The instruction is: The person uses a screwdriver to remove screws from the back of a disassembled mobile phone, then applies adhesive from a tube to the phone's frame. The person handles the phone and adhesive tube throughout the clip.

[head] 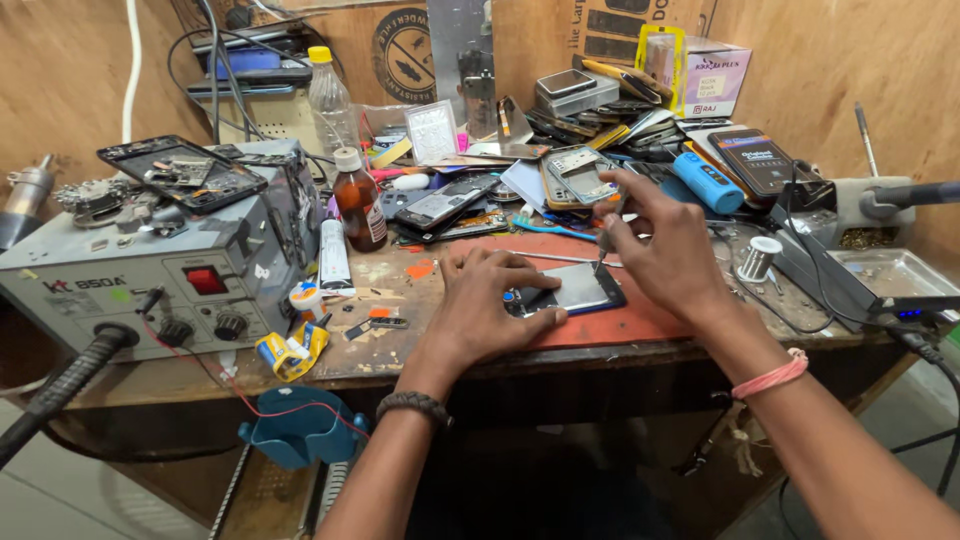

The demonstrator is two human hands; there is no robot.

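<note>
Broadly, a cluttered wooden workbench [420, 345] fills the view, with a grey rework station [150, 270] standing at its left end and a heap of phone parts [600, 120] piled along the back wall. Nearer the front edge, a red mat [640, 322] lies under an opened phone [575, 292], which sits flat between both hands. The left hand [490, 300] presses down on the phone's left end, fingers spread and curled over its edge, pinning it. The right hand [665, 245] hovers just above the phone's far side, fingers pinched around a slim screwdriver [605, 238] held nearly upright; its tip seems to touch the phone's upper edge, though the contact is too small to tell surely. A brown bottle [358, 200] stands left of the hands
</note>
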